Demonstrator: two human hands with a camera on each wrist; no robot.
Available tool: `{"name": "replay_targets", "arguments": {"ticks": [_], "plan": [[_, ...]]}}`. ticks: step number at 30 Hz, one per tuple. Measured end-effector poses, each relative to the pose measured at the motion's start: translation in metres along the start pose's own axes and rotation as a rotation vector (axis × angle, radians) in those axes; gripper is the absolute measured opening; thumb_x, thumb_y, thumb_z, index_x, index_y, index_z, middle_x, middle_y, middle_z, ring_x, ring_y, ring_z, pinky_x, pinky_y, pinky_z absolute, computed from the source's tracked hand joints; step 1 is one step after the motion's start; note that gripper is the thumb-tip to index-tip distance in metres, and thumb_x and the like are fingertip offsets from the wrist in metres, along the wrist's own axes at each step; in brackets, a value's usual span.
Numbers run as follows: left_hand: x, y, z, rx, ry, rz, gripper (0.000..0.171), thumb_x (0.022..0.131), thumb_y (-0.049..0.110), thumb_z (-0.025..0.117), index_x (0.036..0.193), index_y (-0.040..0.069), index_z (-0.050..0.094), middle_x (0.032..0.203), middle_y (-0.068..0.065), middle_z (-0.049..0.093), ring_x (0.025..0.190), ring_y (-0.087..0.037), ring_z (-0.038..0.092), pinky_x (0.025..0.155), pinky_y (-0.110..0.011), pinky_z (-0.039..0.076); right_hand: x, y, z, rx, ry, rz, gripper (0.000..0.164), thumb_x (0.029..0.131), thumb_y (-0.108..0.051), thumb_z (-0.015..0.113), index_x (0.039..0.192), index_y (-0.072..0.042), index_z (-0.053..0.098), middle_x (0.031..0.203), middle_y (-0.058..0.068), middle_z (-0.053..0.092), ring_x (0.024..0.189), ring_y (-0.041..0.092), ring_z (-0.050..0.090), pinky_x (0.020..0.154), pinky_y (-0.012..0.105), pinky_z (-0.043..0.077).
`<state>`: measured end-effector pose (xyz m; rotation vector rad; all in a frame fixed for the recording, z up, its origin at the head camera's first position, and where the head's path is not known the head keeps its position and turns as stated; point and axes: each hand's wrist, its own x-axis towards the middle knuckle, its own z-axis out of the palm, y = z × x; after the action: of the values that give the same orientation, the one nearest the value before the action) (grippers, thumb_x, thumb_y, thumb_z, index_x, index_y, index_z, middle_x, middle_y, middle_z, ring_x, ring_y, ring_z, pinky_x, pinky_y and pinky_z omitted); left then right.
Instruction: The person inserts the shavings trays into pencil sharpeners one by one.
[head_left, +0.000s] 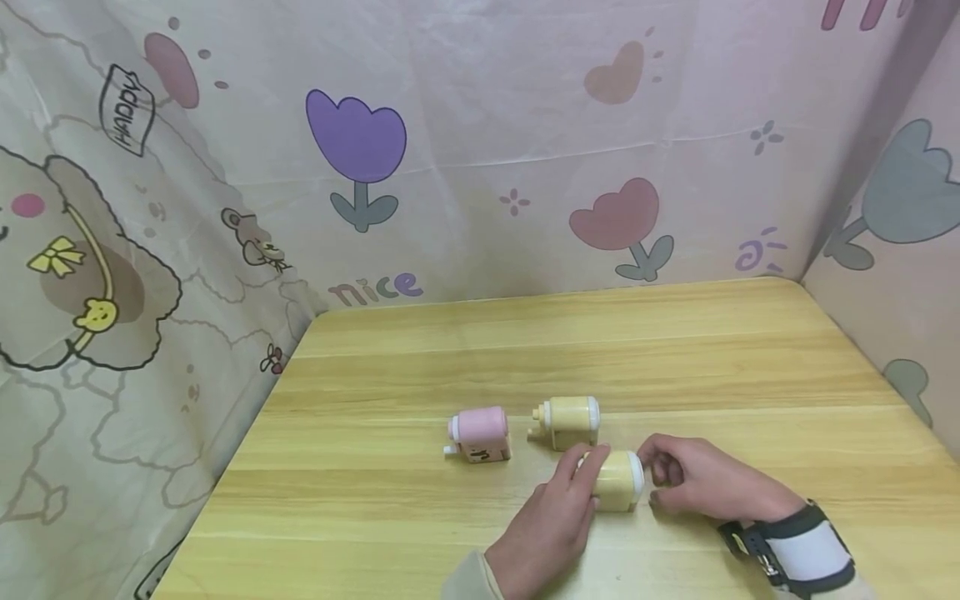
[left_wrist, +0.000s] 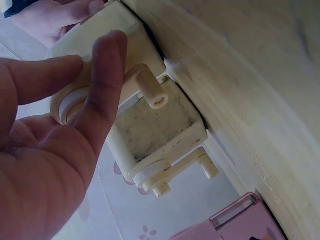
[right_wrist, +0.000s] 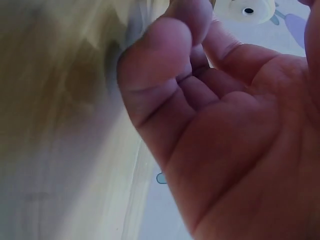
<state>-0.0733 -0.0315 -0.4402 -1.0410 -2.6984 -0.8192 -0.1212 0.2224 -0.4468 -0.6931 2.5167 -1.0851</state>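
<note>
My left hand (head_left: 547, 521) holds a yellow hand-crank pencil sharpener (head_left: 617, 482) by its crank end, fingers over the top and side. In the left wrist view, its crank handle (left_wrist: 152, 92) sticks out past my fingers. Close to the sharpener's white face is my right hand (head_left: 705, 479), fingers bent, forefinger tip right at the face's edge, thumb apart below. The right wrist view shows those bent fingers (right_wrist: 155, 55) with nothing visible between them. Just behind stands a second yellow sharpener (head_left: 573, 421); a pink sharpener (head_left: 483, 433) sits to its left.
The sharpeners are on a wood-grain table (head_left: 360, 500). Cloth printed with flowers and cartoon figures hangs along the back (head_left: 480, 125) and both sides. My right wrist wears a black and white strap (head_left: 810, 550).
</note>
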Motion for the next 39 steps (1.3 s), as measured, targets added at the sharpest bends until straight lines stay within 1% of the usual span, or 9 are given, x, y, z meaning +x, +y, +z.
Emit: {"name": "replay_targets", "arguments": {"ticks": [6, 13, 17, 21, 25, 28, 31, 34, 39], "plan": [[0.0, -0.001, -0.001, -0.012, 0.028, 0.043, 0.064, 0.094, 0.009, 0.053, 0.151, 0.016, 0.023, 0.139, -0.005, 0.039, 0.085, -0.013, 0.062, 0.076, -0.015, 0.047, 0.001, 0.003, 0.001, 0.014, -0.004, 0.011, 0.035, 0.077, -0.028, 0.075, 0.104, -0.014, 0.058, 0.076, -0.004, 0.054, 0.065, 0.01, 0.05, 0.055, 0.028, 0.045], [0.003, -0.002, -0.001, 0.002, 0.046, 0.09, 0.063, 0.093, 0.008, 0.054, 0.149, 0.015, 0.025, 0.135, -0.006, 0.04, 0.081, -0.01, 0.061, 0.073, -0.014, 0.046, 0.001, 0.003, 0.001, 0.04, -0.012, 0.014, 0.034, 0.077, -0.03, 0.075, 0.103, -0.015, 0.058, 0.075, -0.004, 0.055, 0.064, 0.01, 0.05, 0.054, 0.028, 0.044], [0.005, -0.001, -0.001, -0.008, 0.052, 0.114, 0.063, 0.094, 0.008, 0.053, 0.15, 0.015, 0.024, 0.134, -0.007, 0.041, 0.08, -0.01, 0.06, 0.073, -0.014, 0.046, 0.001, 0.003, 0.001, 0.043, -0.022, 0.018, 0.033, 0.078, -0.031, 0.075, 0.102, -0.016, 0.058, 0.073, -0.004, 0.055, 0.063, 0.01, 0.05, 0.053, 0.028, 0.044], [0.008, 0.001, -0.002, -0.017, 0.041, 0.107, 0.064, 0.094, 0.008, 0.053, 0.15, 0.017, 0.024, 0.135, -0.006, 0.041, 0.076, -0.008, 0.059, 0.07, -0.013, 0.046, 0.0, 0.004, 0.001, 0.051, -0.033, 0.015, 0.03, 0.079, -0.03, 0.074, 0.099, -0.016, 0.057, 0.071, -0.004, 0.055, 0.061, 0.01, 0.05, 0.052, 0.028, 0.043], [0.016, 0.004, -0.003, -0.001, 0.037, 0.089, 0.063, 0.095, 0.008, 0.052, 0.15, 0.017, 0.023, 0.137, -0.006, 0.04, 0.073, -0.008, 0.058, 0.068, -0.012, 0.045, 0.0, 0.004, 0.0, 0.05, -0.033, 0.025, 0.032, 0.079, -0.03, 0.074, 0.103, -0.016, 0.057, 0.074, -0.004, 0.056, 0.063, 0.01, 0.05, 0.053, 0.028, 0.043], [0.023, 0.005, -0.004, 0.015, 0.052, 0.09, 0.063, 0.094, 0.008, 0.053, 0.15, 0.015, 0.024, 0.138, -0.008, 0.039, 0.071, -0.009, 0.058, 0.066, -0.011, 0.045, 0.0, 0.004, 0.0, 0.022, -0.021, 0.029, 0.033, 0.08, -0.032, 0.074, 0.105, -0.019, 0.057, 0.076, -0.005, 0.056, 0.066, 0.01, 0.05, 0.055, 0.029, 0.045], [0.028, 0.006, -0.005, 0.029, 0.071, 0.107, 0.063, 0.094, 0.006, 0.053, 0.149, 0.013, 0.025, 0.138, -0.011, 0.039, 0.07, -0.008, 0.058, 0.067, -0.01, 0.044, -0.001, 0.005, 0.001, -0.007, -0.007, 0.012, 0.031, 0.08, -0.034, 0.073, 0.103, -0.021, 0.056, 0.077, -0.006, 0.056, 0.067, 0.009, 0.051, 0.056, 0.029, 0.045], [0.032, 0.006, -0.005, 0.028, 0.076, 0.114, 0.063, 0.093, 0.006, 0.054, 0.149, 0.012, 0.025, 0.138, -0.011, 0.04, 0.07, -0.006, 0.056, 0.066, -0.009, 0.043, -0.003, 0.004, 0.001, -0.005, 0.0, 0.008, 0.031, 0.08, -0.033, 0.073, 0.103, -0.021, 0.055, 0.077, -0.005, 0.056, 0.067, 0.009, 0.051, 0.056, 0.029, 0.045], [0.039, 0.007, -0.006, 0.017, 0.071, 0.098, 0.061, 0.094, 0.007, 0.053, 0.148, 0.012, 0.026, 0.137, -0.009, 0.04, 0.07, -0.006, 0.055, 0.064, -0.009, 0.043, -0.003, 0.002, 0.001, 0.012, -0.001, 0.017, 0.032, 0.081, -0.033, 0.073, 0.101, -0.016, 0.055, 0.075, -0.005, 0.055, 0.064, 0.01, 0.05, 0.054, 0.029, 0.044]]}}
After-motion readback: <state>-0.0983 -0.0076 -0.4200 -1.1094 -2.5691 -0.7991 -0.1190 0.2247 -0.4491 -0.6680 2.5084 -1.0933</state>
